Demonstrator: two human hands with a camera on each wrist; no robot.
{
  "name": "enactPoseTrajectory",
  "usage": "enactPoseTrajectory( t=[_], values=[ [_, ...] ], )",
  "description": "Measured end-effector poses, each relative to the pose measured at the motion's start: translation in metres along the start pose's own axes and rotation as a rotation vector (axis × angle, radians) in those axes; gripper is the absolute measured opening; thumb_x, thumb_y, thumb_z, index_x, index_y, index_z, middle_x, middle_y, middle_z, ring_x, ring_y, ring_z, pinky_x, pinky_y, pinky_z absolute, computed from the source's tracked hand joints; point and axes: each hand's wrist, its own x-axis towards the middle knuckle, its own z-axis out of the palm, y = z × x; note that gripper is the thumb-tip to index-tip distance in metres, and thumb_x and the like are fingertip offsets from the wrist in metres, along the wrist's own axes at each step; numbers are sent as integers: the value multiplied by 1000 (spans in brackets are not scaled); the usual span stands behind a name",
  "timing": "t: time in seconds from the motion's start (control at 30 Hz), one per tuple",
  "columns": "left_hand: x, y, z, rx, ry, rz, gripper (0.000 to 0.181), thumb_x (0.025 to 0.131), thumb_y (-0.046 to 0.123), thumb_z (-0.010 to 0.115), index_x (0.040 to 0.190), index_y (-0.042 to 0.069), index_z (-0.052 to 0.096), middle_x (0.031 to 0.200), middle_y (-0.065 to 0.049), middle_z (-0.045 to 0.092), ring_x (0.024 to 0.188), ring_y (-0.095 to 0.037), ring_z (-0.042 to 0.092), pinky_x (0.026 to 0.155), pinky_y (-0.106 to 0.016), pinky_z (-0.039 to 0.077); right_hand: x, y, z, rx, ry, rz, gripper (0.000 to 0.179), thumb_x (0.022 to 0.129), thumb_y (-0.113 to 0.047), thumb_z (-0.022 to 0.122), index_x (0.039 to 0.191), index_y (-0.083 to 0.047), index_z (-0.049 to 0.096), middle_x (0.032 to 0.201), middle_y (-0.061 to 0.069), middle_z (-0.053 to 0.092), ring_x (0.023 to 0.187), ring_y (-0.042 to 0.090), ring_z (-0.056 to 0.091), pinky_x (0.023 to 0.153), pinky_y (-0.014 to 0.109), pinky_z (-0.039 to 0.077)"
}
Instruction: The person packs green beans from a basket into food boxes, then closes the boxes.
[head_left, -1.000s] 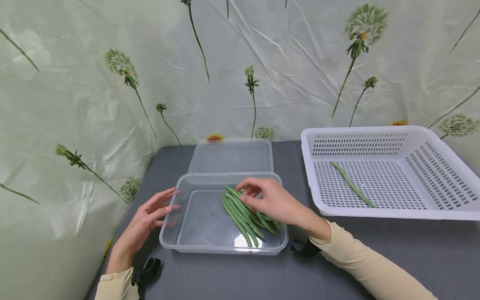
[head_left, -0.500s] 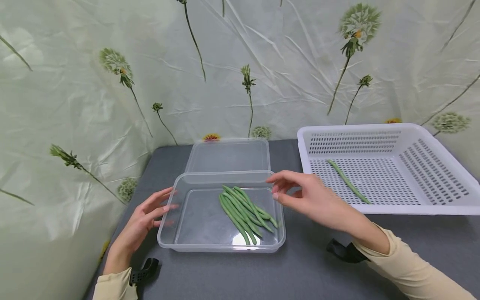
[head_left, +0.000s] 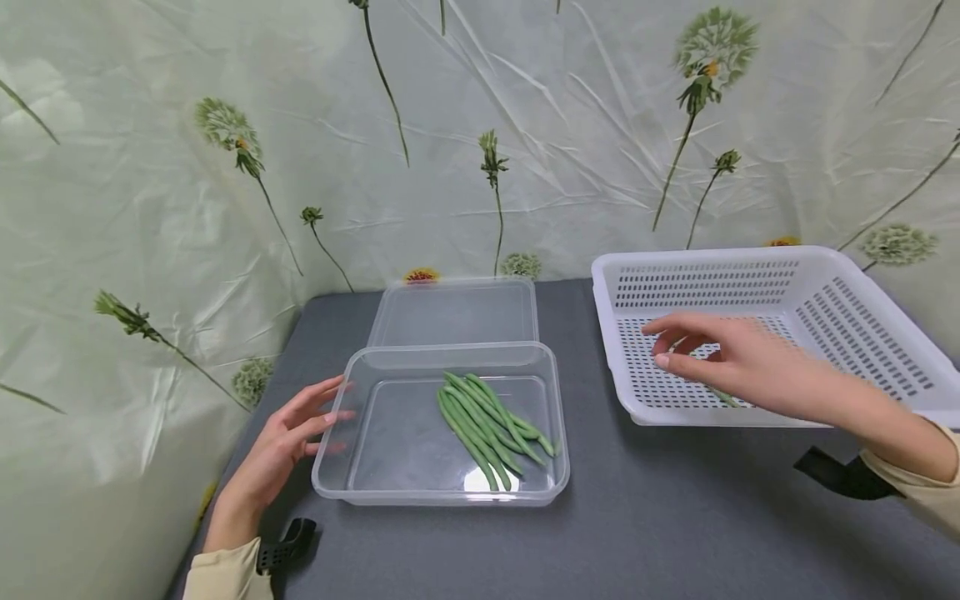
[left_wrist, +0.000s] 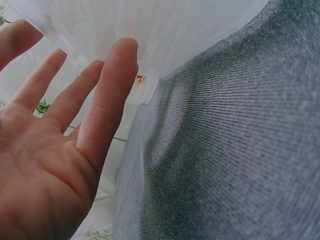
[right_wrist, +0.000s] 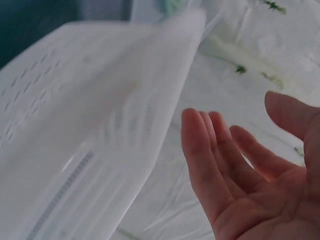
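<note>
A clear plastic container (head_left: 375, 496) holds a bunch of green beans (head_left: 483, 421) on the right half of its floor. My left hand (head_left: 273, 454) rests at the container's left wall, its fingers spread and fairly straight; in the left wrist view the thumb and fingertips lie against the translucent wall (left_wrist: 170, 30). Over the white perforated basket (head_left: 622, 367) hovers my right hand (head_left: 750, 358), fingers loosely bent, with nothing between thumb and fingers in the right wrist view. Below it lies a single green bean (head_left: 723, 397), mostly covered by the hand.
A clear flat lid (head_left: 457, 312) lies behind the container. Grey cloth (head_left: 600, 533) covers the table. A flower-printed plastic sheet (head_left: 420, 167) hangs along the back and left. Black wrist straps (head_left: 288, 546) show at both sleeves.
My right hand has left the beans in the container and moved right, over the basket, now covering most of the lone bean. The left hand has stayed at the container's wall.
</note>
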Motion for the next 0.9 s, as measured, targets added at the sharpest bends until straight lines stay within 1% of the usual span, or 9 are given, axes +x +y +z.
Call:
enactPoseTrajectory(
  t=[0.13, 0.17, 0.27, 0.4, 0.47, 0.6, 0.73, 0.83, 0.9],
  values=[
    [-1, 1, -1, -1, 1, 3, 49, 104, 13, 49, 152, 12, 36, 148, -6, 43, 119, -16, 59, 82, -45, 57, 10, 14, -20, -73, -91, 29, 35, 96, -29, 66, 130, -19, 61, 110, -10, 67, 95, 6, 62, 76, 30, 53],
    [-1, 1, -1, -1, 1, 4, 49, 104, 13, 49, 152, 12, 36, 148, -5, 43, 119, -16, 59, 82, -46, 57, 14, 18, -23, -86, -109, 33, 35, 96, -28, 67, 129, -18, 61, 107, -10, 67, 94, 6, 63, 76, 29, 53],
    [-1, 2, -1, -4, 1, 9, 49, 104, 12, 49, 152, 12, 36, 147, -4, 43, 119, -16, 59, 81, -46, 57, 25, 36, -31, -75, -164, 48, 35, 95, -23, 68, 127, -13, 62, 103, -8, 67, 85, 7, 64, 72, 29, 53],
    [0, 2, 1, -9, -4, 7, 49, 105, 12, 48, 152, 12, 36, 147, -3, 43, 119, -15, 58, 81, -46, 57, 36, 65, -32, 24, -220, 77, 35, 94, -15, 69, 127, -7, 61, 103, -1, 66, 77, 10, 64, 66, 29, 55],
    [0, 1, 0, -9, -3, 3, 49, 105, 12, 48, 152, 12, 36, 148, -4, 42, 119, -15, 58, 82, -46, 57, 40, 79, -32, 78, -254, 97, 35, 93, -12, 70, 127, -5, 60, 105, 4, 66, 82, 13, 66, 67, 30, 57],
    [0, 1, -1, -6, -2, -1, 49, 104, 12, 48, 152, 12, 36, 148, -4, 41, 119, -15, 58, 81, -46, 57, 48, 106, -32, 209, -339, 129, 37, 93, -6, 67, 128, 3, 56, 109, 15, 64, 91, 20, 67, 69, 37, 59],
    [0, 1, -1, 1, 1, -4, 49, 104, 13, 49, 152, 13, 36, 149, -5, 41, 119, -15, 58, 81, -47, 57, 53, 130, -32, 342, -437, 170, 41, 93, 0, 64, 130, 10, 50, 113, 23, 61, 93, 27, 66, 72, 43, 59],
    [0, 1, -1, 10, 3, -12, 50, 104, 14, 49, 152, 14, 36, 149, -5, 41, 118, -14, 59, 81, -47, 57, 57, 144, -27, 407, -511, 231, 45, 92, 2, 62, 133, 12, 46, 115, 24, 60, 96, 29, 65, 76, 44, 58],
    [1, 0, -1, 16, 3, -21, 50, 105, 15, 49, 153, 15, 36, 149, -4, 41, 118, -13, 59, 81, -47, 57, 58, 154, -23, 428, -552, 273, 48, 92, 2, 61, 135, 12, 44, 115, 21, 60, 98, 28, 64, 78, 44, 58]
  ],
)
